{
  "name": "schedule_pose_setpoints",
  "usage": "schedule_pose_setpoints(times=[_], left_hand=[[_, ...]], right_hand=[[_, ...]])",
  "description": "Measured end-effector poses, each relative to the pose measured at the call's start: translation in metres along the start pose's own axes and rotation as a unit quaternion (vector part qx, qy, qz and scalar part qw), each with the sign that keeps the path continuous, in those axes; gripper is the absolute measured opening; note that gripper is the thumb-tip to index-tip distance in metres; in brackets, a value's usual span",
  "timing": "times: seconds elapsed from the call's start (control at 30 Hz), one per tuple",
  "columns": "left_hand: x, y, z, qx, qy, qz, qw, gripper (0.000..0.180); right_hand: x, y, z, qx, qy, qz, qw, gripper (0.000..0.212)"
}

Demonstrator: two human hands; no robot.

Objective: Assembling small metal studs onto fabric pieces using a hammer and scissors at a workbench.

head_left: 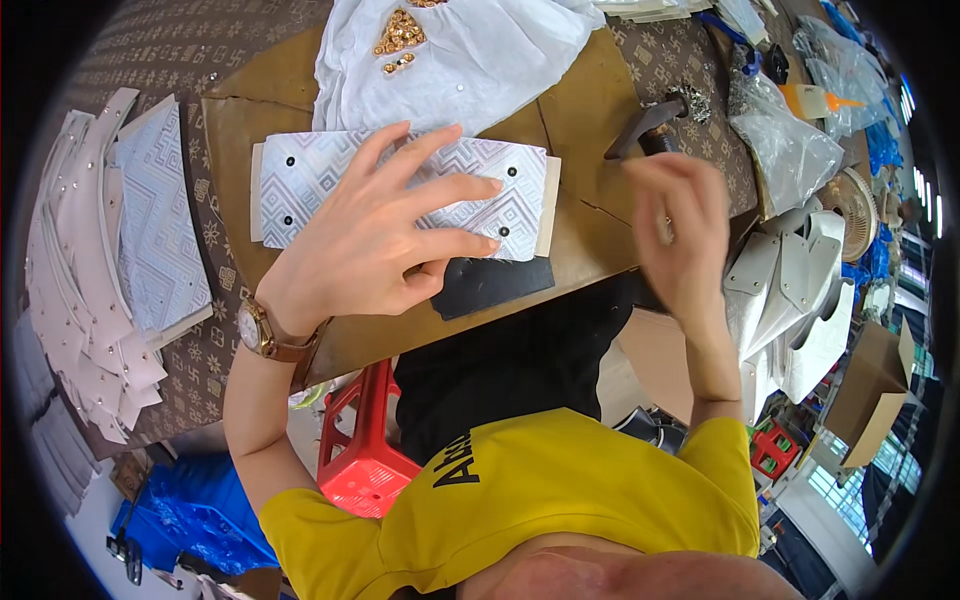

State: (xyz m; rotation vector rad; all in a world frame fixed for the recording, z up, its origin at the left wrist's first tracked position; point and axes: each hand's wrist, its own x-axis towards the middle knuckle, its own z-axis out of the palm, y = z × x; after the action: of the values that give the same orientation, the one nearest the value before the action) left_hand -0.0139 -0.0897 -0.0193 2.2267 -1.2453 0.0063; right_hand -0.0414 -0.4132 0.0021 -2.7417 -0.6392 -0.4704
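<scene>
My left hand (375,225) lies with fingers spread over a pale panel (460,155) printed with a geometric pattern, pressing it against the brown mat (585,250). Black round studs show near the panel's corners, and cream strips stick out at both ends. Under its near edge is a dark flat plate (490,288). Off to the right, my right hand (682,225) is raised with bent fingers, blurred by motion; whether it holds anything small I cannot make out. Just beyond it lies a dark hammer-like tool (640,125).
Gold-coloured fittings (400,35) rest on a white cloth (480,60) at the back. Stacked pink studded pieces (85,270) and patterned panels (160,220) lie left. Right are silver bits (695,105), an orange-tipped bottle (810,100) and white pieces (785,280). A red stool (365,450) stands below.
</scene>
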Motion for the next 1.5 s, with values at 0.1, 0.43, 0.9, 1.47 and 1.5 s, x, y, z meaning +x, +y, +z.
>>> schedule_pose_setpoints(times=[0.1,0.43,0.9,1.47,1.5], left_hand=[[0.001,0.002,-0.001,-0.002,0.009,0.006,1.000,0.034],[-0.004,-0.008,0.007,-0.042,0.010,0.017,0.999,0.035],[-0.001,-0.009,0.004,-0.043,-0.003,0.012,0.999,0.025],[-0.017,0.034,-0.066,-0.131,0.336,-0.128,0.924,0.013],[-0.024,0.037,-0.063,-0.220,0.382,-0.154,0.884,0.013]], right_hand=[[-0.013,0.032,0.006,-0.081,0.028,0.072,0.994,0.024],[-0.042,-0.001,-0.034,0.112,-0.095,0.203,0.968,0.034],[-0.009,-0.033,-0.050,0.217,-0.215,-0.028,0.952,0.046],[0.051,-0.017,-0.016,0.247,0.105,-0.009,0.963,0.045],[0.064,-0.030,-0.012,0.410,0.062,0.002,0.910,0.042]])
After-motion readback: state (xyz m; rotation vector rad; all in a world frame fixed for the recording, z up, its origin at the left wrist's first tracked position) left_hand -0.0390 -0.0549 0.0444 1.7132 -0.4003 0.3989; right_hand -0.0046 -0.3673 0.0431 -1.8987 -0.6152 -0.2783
